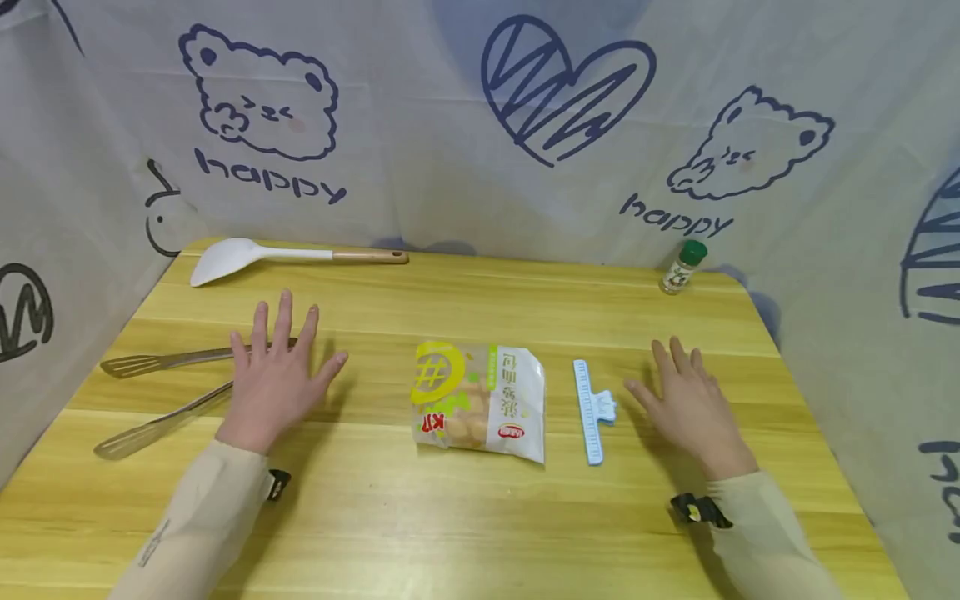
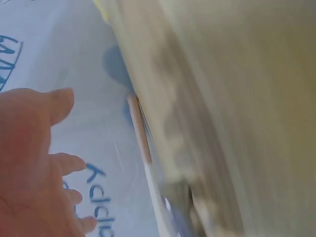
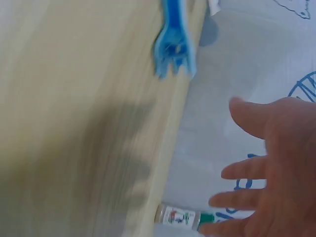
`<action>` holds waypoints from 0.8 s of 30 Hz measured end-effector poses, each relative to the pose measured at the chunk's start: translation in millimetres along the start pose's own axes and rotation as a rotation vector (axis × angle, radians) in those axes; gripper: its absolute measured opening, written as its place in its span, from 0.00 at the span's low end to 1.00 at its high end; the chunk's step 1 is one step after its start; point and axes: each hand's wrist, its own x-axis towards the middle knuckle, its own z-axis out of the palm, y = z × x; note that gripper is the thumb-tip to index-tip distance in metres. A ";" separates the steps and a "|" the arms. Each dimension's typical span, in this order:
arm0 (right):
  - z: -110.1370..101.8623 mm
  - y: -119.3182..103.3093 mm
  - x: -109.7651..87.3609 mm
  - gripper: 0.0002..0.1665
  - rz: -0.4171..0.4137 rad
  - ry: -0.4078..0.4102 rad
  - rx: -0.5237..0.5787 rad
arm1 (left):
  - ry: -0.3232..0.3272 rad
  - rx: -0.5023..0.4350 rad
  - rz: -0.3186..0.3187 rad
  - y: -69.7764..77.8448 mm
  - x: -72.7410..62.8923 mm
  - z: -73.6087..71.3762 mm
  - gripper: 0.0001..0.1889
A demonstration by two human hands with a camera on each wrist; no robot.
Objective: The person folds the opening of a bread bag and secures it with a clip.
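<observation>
On the table, the bag lies right of the tongs and left of the clip

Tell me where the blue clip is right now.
In the head view, the blue clip lies on the table right of centre, between the snack bag and the right hand, touching neither.

A white spatula and a green-capped bottle sit near the table's far edge — printed cloth behind.

one of the hands, wooden handle, blurred table
</observation>
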 end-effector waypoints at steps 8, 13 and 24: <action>0.7 -23.7 18.0 0.26 -0.093 0.059 0.263 | -0.061 -0.317 0.221 29.2 34.3 3.4 0.40; 7.4 -38.3 30.0 0.23 -0.117 -0.010 0.396 | -0.174 -0.428 0.287 53.5 59.6 6.8 0.38; 18.9 -58.3 43.3 0.23 -0.126 -0.112 0.516 | -0.366 -0.429 0.318 106.1 92.6 15.9 0.34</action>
